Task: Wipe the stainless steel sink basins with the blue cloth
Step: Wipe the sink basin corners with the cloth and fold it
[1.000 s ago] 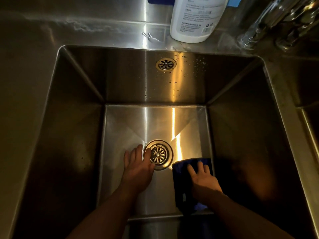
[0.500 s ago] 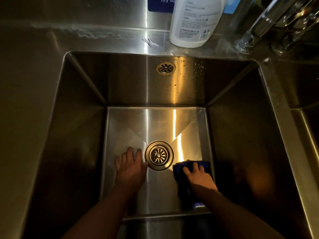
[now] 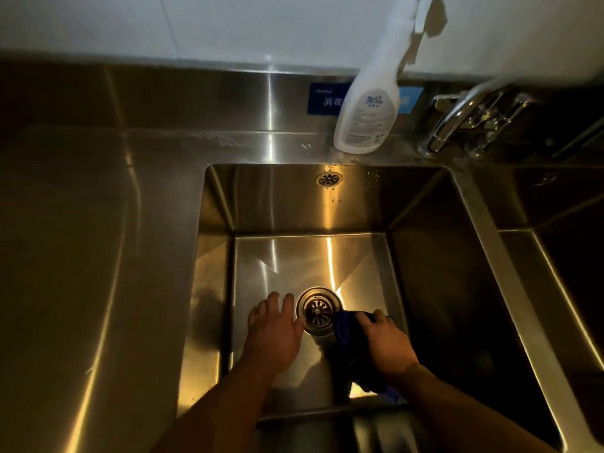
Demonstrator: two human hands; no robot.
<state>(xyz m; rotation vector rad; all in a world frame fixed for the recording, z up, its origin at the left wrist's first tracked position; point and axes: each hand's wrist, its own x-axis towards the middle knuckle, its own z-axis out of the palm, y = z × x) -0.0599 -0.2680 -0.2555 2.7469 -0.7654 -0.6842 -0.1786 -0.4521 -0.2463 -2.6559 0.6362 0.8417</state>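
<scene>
A deep stainless steel sink basin [image 3: 434, 256] fills the middle of the view, with a round drain strainer [image 3: 318, 309] in its floor. My right hand [image 3: 387, 344] presses down on the dark blue cloth [image 3: 346, 335] on the basin floor, right of the drain; the cloth's edge touches the strainer rim. My left hand [image 3: 274, 331] lies flat on the floor just left of the drain, fingers spread, holding nothing. Part of the cloth is hidden under my right hand and forearm.
A white spray bottle [image 3: 369, 119] stands on the ledge behind the basin. A chrome faucet [image 3: 454, 122] sits at the back right. A second basin [image 3: 568, 273] lies to the right, a steel counter [image 3: 81, 256] to the left. An overflow grille [image 3: 329, 179] is in the back wall.
The view has pulled back and up, showing the wall and counter. My right hand slid the cloth left to the drain's edge. My left hand shifted slightly left of the drain.
</scene>
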